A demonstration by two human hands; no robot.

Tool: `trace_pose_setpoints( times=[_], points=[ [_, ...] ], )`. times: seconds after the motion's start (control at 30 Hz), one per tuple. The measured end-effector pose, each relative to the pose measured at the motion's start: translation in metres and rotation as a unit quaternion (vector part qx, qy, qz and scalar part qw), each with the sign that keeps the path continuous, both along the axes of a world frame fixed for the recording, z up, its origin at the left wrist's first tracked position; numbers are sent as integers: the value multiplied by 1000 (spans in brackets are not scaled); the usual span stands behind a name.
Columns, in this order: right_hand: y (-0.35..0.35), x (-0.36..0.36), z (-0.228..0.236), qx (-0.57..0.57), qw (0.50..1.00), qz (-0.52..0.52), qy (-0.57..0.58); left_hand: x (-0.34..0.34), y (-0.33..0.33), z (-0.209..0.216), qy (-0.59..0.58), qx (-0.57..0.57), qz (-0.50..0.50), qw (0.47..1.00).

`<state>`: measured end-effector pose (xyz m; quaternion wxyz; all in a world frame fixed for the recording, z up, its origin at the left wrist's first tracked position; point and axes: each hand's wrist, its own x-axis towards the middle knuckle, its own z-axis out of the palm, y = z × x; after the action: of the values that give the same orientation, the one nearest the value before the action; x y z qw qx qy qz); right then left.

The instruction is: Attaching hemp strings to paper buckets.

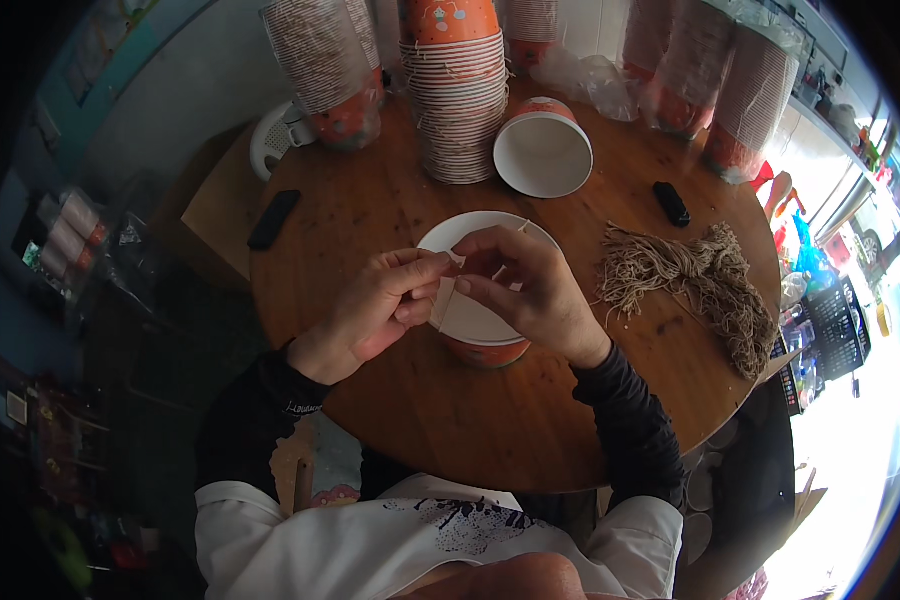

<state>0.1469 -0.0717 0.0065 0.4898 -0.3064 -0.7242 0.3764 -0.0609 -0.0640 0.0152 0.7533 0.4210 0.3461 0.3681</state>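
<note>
Both hands meet above a round paper bucket [483, 352], orange outside and white inside, standing upright on the wooden table. My left hand [385, 300] is closed, thumb and forefinger pinching a thin pale string [444, 308] that hangs down over the bucket's opening. Curled close beside it, my right hand [530, 285] has its thumb and fingertips drawn together on the same string, near the left fingertips. The exact spot where the fingers meet is too small to make out. To the right lies a loose bundle of beige string [685, 275], tied near its middle.
The round wooden table [390, 420] carries a tall stack of nested buckets [460, 110] at the back. Beside it one bucket [543, 155] lies on its side. Plastic-wrapped bucket stacks [755, 95] stand along the far edge. Dark handheld objects lie left [274, 219] and right [672, 204].
</note>
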Motion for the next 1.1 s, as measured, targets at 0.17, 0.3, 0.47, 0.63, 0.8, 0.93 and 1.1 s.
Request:
trace_pose_setpoints(
  times=[0.17, 0.3, 0.47, 0.63, 0.8, 0.93, 1.1],
  points=[
    [1, -2, -3, 124, 991, -52, -21, 1, -2, 1, 17, 9, 8, 1000],
    [3, 1, -5, 99, 991, -64, -57, -1, -5, 2, 36, 59, -3, 998],
    [3, 0, -7, -27, 997, -39, -60, -5, -7, -1, 70, 117, 22, 990],
    [1, 1, -4, -19, 995, -76, -60, -10, -12, -4, 149, 180, 24, 972],
    [4, -3, -11, 11, 991, -109, -72, -6, -15, -14, 229, 329, 59, 914],
    [9, -6, -19, 89, 971, -181, -130, -2, -22, -10, 319, 482, 59, 814],
    [14, 4, -11, 83, 978, -169, -89, -3, -7, -19, 296, 457, 76, 835]
  ],
)
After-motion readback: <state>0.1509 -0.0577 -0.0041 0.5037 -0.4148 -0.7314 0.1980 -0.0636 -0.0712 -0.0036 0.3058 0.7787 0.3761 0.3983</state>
